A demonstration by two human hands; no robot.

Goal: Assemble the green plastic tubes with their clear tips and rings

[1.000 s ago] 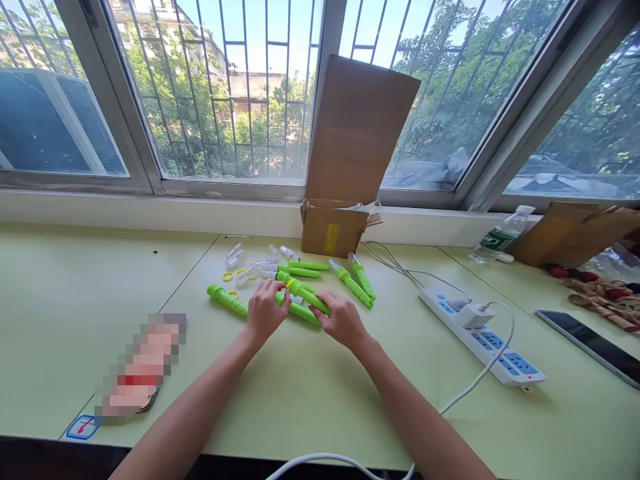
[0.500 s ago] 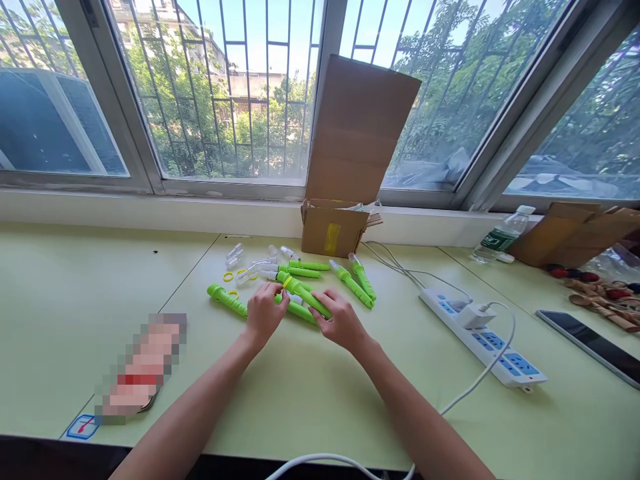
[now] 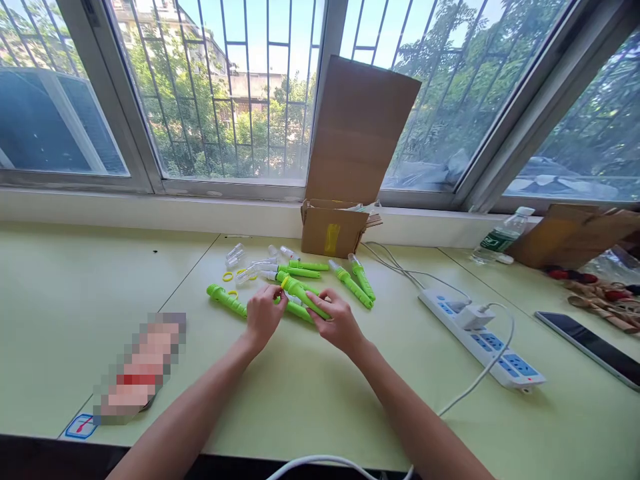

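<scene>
Green tube (image 3: 302, 294) is resting in the right hand (image 3: 341, 320), mid-frame; left hand (image 3: 264, 311) is slipping lower, grip unclear, baring its yellow ring (image 3: 285, 283), apparently seated.

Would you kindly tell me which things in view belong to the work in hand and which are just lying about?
Seemingly part of the work:
- green tube in the right hand
- other green tubes
- loose yellow rings
- clear caps

Apparently just lying about:
- power strip
- bottle
- dark-screened phone
</scene>
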